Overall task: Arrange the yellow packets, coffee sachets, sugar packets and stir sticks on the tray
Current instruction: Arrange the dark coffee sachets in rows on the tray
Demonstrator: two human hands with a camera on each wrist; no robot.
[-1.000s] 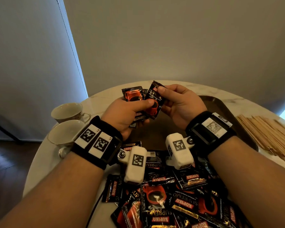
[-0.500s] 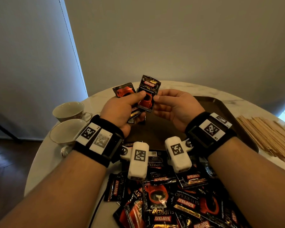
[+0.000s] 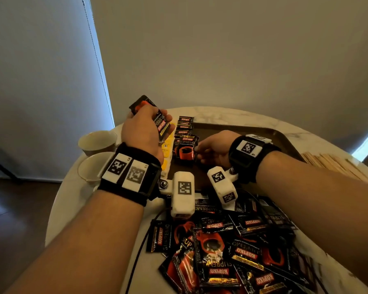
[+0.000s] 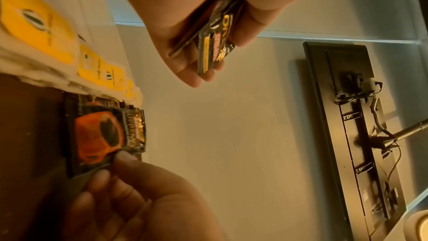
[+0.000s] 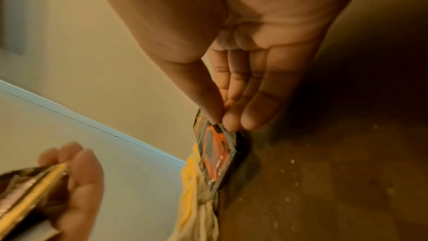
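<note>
Head view: my left hand grips spare coffee sachets, centre-left | my right hand pinches a sachet on the tray beside yellow packets | right wrist view alone shows thumb and fingertips closed on its edge.

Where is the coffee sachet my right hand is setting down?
In the head view, the coffee sachet stands at the tray's left side, nearest in its row, beside the yellow packets.

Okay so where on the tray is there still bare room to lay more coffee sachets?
Free: the tray floor right of the coffee sachet row, out to its far and right rims. Crowded: the left edge, where yellow packets adjoin the row, where the right hand pinches a sachet.
</note>
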